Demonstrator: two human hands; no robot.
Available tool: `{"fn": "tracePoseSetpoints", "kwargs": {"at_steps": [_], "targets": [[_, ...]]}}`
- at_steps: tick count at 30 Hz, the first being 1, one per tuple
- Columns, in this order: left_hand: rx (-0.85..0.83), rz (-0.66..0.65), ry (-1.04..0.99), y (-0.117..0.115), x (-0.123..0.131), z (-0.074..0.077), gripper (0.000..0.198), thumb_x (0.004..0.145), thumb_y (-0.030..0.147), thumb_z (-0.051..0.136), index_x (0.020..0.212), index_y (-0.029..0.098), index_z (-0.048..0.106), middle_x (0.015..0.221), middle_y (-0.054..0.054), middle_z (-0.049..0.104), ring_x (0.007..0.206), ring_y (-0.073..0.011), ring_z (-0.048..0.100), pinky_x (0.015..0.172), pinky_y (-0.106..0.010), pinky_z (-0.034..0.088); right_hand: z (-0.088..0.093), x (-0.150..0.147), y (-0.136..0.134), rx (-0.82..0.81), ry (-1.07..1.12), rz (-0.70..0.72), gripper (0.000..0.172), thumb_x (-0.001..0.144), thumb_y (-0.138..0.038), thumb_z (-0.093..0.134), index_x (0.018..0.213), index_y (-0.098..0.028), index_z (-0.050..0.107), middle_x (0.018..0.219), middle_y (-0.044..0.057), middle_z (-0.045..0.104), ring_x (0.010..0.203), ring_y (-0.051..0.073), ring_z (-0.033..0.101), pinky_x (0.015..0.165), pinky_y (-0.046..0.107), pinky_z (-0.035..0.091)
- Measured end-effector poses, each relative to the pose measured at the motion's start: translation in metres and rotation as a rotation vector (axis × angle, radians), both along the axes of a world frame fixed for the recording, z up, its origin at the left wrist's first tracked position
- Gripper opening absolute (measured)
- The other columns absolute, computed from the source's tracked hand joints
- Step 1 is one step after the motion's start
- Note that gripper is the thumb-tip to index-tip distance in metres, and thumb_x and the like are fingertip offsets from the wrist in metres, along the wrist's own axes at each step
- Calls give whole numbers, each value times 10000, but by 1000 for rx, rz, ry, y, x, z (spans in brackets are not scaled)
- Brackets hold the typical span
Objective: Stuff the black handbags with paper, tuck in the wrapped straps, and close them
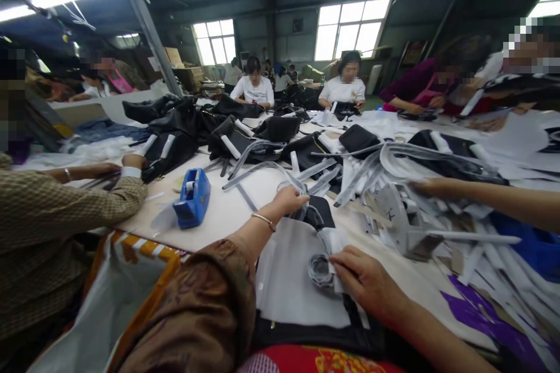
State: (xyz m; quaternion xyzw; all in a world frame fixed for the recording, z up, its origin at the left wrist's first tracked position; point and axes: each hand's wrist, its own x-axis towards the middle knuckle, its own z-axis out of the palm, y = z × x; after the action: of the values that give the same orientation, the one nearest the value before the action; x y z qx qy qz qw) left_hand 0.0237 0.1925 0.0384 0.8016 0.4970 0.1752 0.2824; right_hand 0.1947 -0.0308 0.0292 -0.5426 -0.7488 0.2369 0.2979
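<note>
My left hand (289, 200), with a bracelet at the wrist, is closed on a dark bag strap (315, 215) partly covered in clear-grey wrapping. Nearer to me, my right hand (365, 280) pinches a white wrapping sheet (336, 243) beside a coiled, plastic-wrapped end of the strap. Beneath both hands lies a black bag (321, 335), with a white foam sheet (291, 280) spread over its front. The fingertips of my left hand are partly hidden by the strap.
A blue tape dispenser (192, 198) stands on the table at left, a grey one (405, 224) at right. Black bags (245, 134) and wrapped straps pile up behind. A co-worker's sleeve (83, 198) is at left, another person's arm (494, 195) at right. An orange-edged bin (126, 285) sits lower left.
</note>
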Motion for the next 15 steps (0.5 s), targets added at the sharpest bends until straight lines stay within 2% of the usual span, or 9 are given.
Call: {"fn": "tracePoseSetpoints", "kwargs": {"at_steps": [2, 4, 6, 8, 11, 15], "targets": [[-29, 22, -26, 7, 10, -9, 312, 736, 340, 666, 484, 163, 619, 441, 15, 458, 560, -156, 498, 589, -267, 370, 6, 4, 9, 8, 19, -57, 239, 943, -304, 495, 1001, -206, 705, 927, 78, 669, 872, 214, 649, 798, 351, 504], [-48, 24, -79, 9, 13, -13, 247, 700, 275, 672, 488, 162, 618, 435, 31, 433, 540, -139, 474, 569, -255, 356, 11, 11, 25, -28, 111, -179, 253, 914, -357, 539, 1010, -201, 713, 915, 79, 701, 849, 225, 663, 789, 365, 512], [-58, 0, -151, 7, 8, -14, 200, 709, 263, 650, 540, 156, 648, 463, 41, 446, 531, -121, 458, 550, -241, 349, 14, 15, 47, -94, 262, -305, 316, 879, -425, 579, 1028, -182, 717, 890, 83, 725, 795, 228, 674, 744, 369, 522], [-60, -49, -228, 2, 0, -12, 198, 737, 310, 640, 626, 155, 693, 529, 39, 507, 555, -115, 474, 549, -229, 362, 16, 15, 72, -155, 428, -374, 382, 848, -476, 607, 1048, -169, 715, 917, 90, 740, 791, 232, 684, 716, 364, 522], [-65, -126, -323, -12, -14, -10, 236, 767, 361, 639, 790, 153, 749, 672, 15, 623, 624, -120, 534, 580, -221, 408, 18, 0, 111, -297, 671, -354, 372, 825, -479, 651, 1039, -182, 717, 985, 81, 748, 896, 239, 690, 753, 353, 510], [-54, -163, -369, -29, -28, -11, 240, 790, 330, 627, 861, 145, 763, 715, 1, 659, 641, -124, 562, 593, -221, 431, 35, -28, 154, -516, 1058, -305, 219, 852, -349, 642, 852, -140, 708, 819, 94, 746, 811, 217, 696, 744, 335, 525]]}}
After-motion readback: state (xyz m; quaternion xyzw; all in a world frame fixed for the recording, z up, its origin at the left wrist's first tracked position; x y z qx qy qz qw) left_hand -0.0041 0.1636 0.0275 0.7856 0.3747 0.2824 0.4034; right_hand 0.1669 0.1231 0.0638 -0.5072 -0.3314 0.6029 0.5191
